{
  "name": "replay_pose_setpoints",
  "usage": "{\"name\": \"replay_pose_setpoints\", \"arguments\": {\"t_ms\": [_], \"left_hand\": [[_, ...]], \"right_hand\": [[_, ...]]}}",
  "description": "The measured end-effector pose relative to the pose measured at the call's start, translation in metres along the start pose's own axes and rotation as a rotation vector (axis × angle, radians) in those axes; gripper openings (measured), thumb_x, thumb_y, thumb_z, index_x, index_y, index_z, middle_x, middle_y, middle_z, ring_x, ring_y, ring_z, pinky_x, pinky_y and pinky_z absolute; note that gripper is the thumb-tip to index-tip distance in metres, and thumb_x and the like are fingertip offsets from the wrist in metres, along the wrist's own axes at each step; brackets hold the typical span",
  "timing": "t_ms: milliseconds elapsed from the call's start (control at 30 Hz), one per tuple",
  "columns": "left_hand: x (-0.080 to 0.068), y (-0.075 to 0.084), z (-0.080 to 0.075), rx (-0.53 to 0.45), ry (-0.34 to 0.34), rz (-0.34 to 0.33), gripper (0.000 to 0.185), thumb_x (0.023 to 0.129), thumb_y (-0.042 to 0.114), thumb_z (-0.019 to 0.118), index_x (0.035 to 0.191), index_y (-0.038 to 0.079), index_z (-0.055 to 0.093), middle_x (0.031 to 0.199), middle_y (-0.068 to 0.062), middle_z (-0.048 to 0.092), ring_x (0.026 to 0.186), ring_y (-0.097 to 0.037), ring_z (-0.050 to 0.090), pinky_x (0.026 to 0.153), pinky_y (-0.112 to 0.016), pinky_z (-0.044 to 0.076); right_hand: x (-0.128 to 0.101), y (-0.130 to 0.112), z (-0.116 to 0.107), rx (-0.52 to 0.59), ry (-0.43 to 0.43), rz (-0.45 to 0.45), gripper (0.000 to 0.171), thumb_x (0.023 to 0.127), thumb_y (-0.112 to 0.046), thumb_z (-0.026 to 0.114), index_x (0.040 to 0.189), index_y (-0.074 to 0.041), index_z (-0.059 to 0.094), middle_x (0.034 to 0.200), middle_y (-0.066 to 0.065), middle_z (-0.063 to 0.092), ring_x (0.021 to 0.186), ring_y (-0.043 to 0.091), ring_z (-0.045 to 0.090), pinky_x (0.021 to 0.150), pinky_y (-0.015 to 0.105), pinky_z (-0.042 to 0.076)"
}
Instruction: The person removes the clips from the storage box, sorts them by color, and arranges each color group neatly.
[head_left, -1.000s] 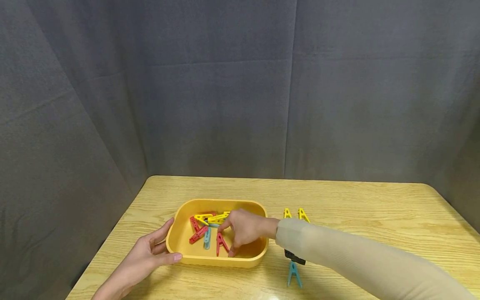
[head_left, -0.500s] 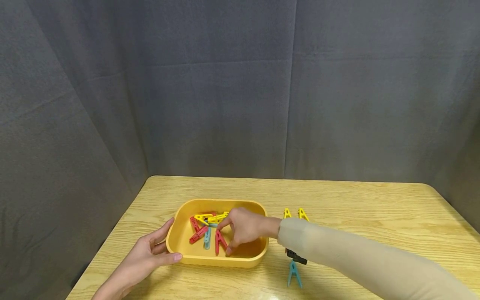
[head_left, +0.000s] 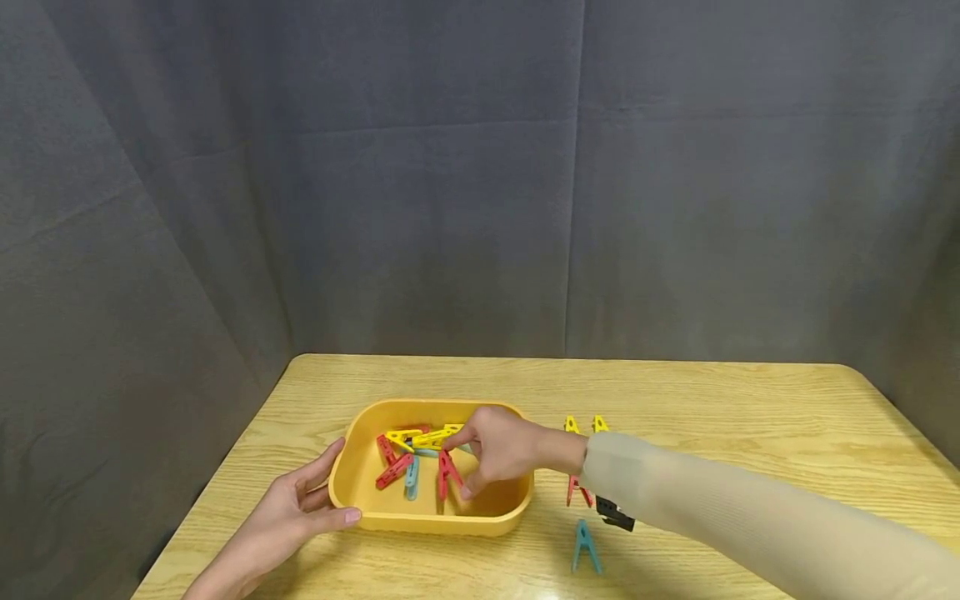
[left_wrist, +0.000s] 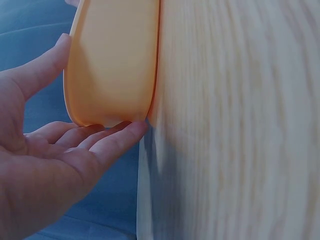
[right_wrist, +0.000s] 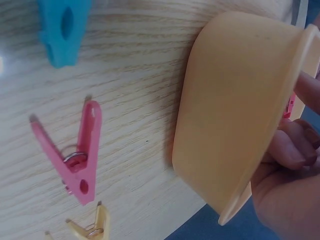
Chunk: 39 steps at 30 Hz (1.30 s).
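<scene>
My right hand (head_left: 498,446) reaches into a yellow plastic basket (head_left: 420,523) and pinches a red clothespin (head_left: 446,473) between thumb and fingers, its legs pointing down. In the right wrist view the basket wall hides most of that clothespin. My left hand (head_left: 292,508) is at the basket's left end, fingers fairly straight; the left wrist view has the thumb at the rim and the fingertips against the outer wall. To the left of the held clothespin lie several others in the basket, among them a red clothespin (head_left: 393,472), a blue clothespin (head_left: 412,478) and a yellow clothespin (head_left: 433,438).
Right of the basket on the wooden table (head_left: 697,400) stand two yellow clothespins (head_left: 571,425), a red clothespin (right_wrist: 82,160) and a blue clothespin (head_left: 585,547). My right sleeve (head_left: 675,492) passes over that area and partly covers them. A grey curtain (head_left: 427,233) hangs behind.
My right hand has risen slightly and shifted right, lifting the red clothespin off the basket floor. The left hand keeps its place at the basket.
</scene>
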<state>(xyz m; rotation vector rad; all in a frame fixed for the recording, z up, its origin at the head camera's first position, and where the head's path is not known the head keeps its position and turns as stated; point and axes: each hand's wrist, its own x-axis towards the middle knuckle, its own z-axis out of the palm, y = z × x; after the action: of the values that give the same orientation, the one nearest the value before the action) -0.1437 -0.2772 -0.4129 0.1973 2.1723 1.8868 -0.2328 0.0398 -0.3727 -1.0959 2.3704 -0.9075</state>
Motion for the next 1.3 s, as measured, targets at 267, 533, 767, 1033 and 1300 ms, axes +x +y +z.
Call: {"name": "replay_pose_setpoints", "arguments": {"t_ms": [267,533,767,1033,1300], "left_hand": [[0.000,0.000,-0.002,0.001,0.004,-0.020,0.098,0.094,0.005,0.081,0.167,-0.001,0.017,0.171,-0.020,0.017,0.147,-0.041,0.037,0.100,-0.033,0.054],[-0.001,0.001,-0.003,0.022,0.015,-0.034,0.099,0.092,0.008,0.083,0.167,0.001,0.018,0.171,-0.018,0.019,0.147,-0.041,0.040,0.100,-0.032,0.054],[0.000,0.001,-0.004,0.024,0.020,-0.039,0.099,0.092,0.010,0.083,0.168,0.002,0.019,0.171,-0.017,0.020,0.146,-0.041,0.041,0.100,-0.033,0.055],[-0.001,-0.001,-0.005,0.033,0.013,-0.020,0.097,0.093,0.007,0.081,0.167,0.000,0.019,0.170,-0.020,0.019,0.146,-0.042,0.041,0.099,-0.033,0.055],[0.001,-0.001,-0.005,0.038,0.024,-0.034,0.097,0.093,0.007,0.082,0.167,0.000,0.020,0.171,-0.019,0.019,0.146,-0.041,0.041,0.099,-0.032,0.055]], "right_hand": [[-0.017,0.000,-0.009,0.028,0.036,-0.028,0.057,0.081,-0.008,0.092,0.133,0.004,0.071,0.042,-0.009,0.031,0.043,0.005,0.017,0.050,0.021,0.025],[-0.034,-0.001,-0.019,0.025,0.103,-0.021,0.058,0.079,-0.012,0.094,0.131,0.002,0.073,0.046,-0.011,0.033,0.046,0.005,0.022,0.054,0.021,0.030],[-0.050,0.003,-0.029,0.057,0.158,0.048,0.057,0.078,-0.018,0.096,0.129,-0.002,0.075,0.050,-0.009,0.031,0.050,0.008,0.023,0.052,0.023,0.024],[-0.077,0.014,-0.038,0.081,0.206,0.089,0.059,0.078,-0.023,0.096,0.130,-0.004,0.075,0.051,-0.008,0.033,0.050,0.008,0.026,0.052,0.023,0.028],[-0.107,0.025,-0.043,0.139,0.259,0.110,0.060,0.077,-0.022,0.096,0.130,-0.001,0.075,0.053,-0.008,0.030,0.051,0.007,0.025,0.051,0.023,0.022]]}}
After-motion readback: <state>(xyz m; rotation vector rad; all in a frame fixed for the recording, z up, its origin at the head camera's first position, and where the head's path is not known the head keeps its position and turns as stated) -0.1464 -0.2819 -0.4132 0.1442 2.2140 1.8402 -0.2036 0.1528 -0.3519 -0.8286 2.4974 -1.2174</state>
